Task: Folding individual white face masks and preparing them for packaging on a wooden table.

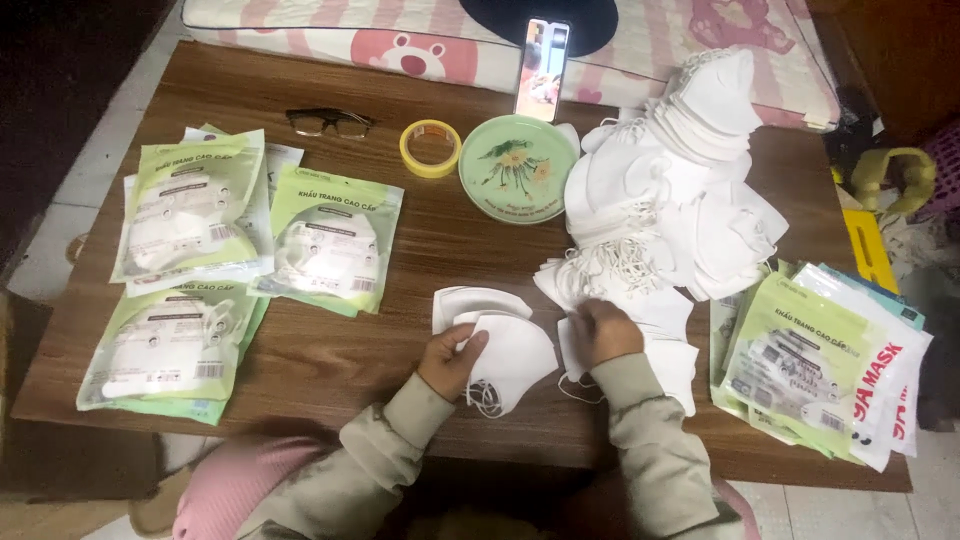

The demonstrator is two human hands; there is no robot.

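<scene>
Dark brown wood grain runs across the low table [330, 350], whose far edge meets a pink-and-white padded cushion [330, 35] printed with bears. At the cushion's top a dark round object is cut off by the frame, and a smartphone [543, 68] leans there, its screen too small to read. The left hand [452, 360] curls its fingers around a folded white face mask [515, 362], thumb on top, ear loops dangling beneath. At three o'clock from it, the right hand [603, 332] presses down, fingers bent, on the near edge of a soft heap of white masks [670, 190]; what it grips is hidden. At ten o'clock lie glossy green mask packets [330, 240], with spectacles [330, 123], a yellow tape roll [431, 147] and a green floral plate [517, 167] at twelve. More packets [800, 365] at three overhang the table's edge.
</scene>
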